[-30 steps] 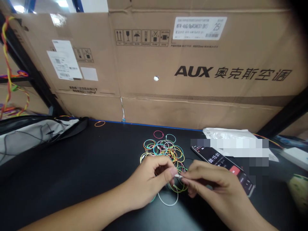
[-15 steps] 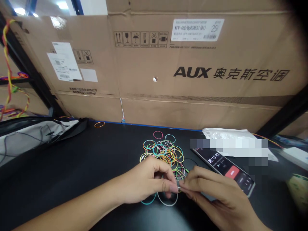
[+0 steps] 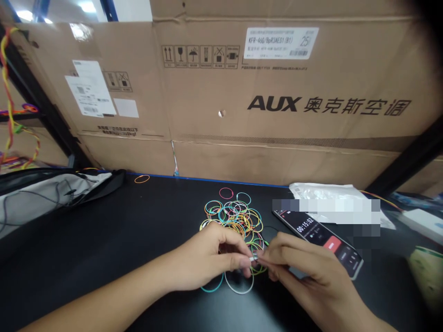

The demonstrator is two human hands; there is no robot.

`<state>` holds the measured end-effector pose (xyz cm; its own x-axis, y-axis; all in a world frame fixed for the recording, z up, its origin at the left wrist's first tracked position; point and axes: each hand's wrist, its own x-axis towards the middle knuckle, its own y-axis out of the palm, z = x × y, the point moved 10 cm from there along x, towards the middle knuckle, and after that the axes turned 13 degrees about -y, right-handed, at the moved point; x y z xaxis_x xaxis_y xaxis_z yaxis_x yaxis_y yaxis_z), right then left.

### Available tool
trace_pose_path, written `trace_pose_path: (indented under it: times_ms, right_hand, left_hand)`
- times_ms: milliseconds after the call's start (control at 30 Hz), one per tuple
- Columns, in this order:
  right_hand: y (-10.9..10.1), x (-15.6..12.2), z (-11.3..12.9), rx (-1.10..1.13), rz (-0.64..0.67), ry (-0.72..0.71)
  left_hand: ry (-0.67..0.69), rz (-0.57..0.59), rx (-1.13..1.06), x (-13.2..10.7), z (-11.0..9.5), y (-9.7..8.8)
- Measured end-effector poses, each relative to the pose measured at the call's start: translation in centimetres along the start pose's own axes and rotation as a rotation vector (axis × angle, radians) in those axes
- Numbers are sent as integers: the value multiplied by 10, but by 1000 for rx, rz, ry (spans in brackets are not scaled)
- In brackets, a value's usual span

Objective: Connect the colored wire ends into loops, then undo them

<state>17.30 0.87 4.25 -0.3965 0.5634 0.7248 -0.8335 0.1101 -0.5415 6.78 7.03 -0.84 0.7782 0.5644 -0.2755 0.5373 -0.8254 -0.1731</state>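
- Head view: left hand (image 3: 218, 257) and right hand (image 3: 306, 265) meet fingertip to fingertip, both pinched narrow on a small white end piece (image 3: 252, 259); we cannot tell which loop it belongs to.
- Pile of coloured loops (image 3: 238, 226) lies on the black table (image 3: 162, 212), just behind and beneath the fingers. White loop (image 3: 238, 293) and teal loop (image 3: 212, 291) show nearer us.
- Progress, our judgement: red loop (image 3: 226, 188) beyond the pile looks closed, so done; the pinched piece seems mid-work. How many remain, we cannot tell, since the fingers cover part of the pile.
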Motion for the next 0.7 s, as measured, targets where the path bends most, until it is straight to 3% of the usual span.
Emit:
trace_pose_path:
  times_ms: [167, 400, 567, 633, 700]
  right_hand:
    - [6, 1, 11, -55, 70, -76]
    - [14, -3, 12, -95, 82, -85]
    - [12, -5, -3, 43, 9, 92]
    - [11, -5, -7, 50, 1, 123]
    - [9, -4, -3, 21, 2, 77]
  left_hand:
    - [-56, 117, -63, -3, 4, 6]
    - [-20, -187, 356, -12, -16, -10]
    - [105, -386, 459, -17, -26, -13]
    - [66, -367, 387, -14, -20, -14]
    - [10, -257, 247, -10, -12, -11]
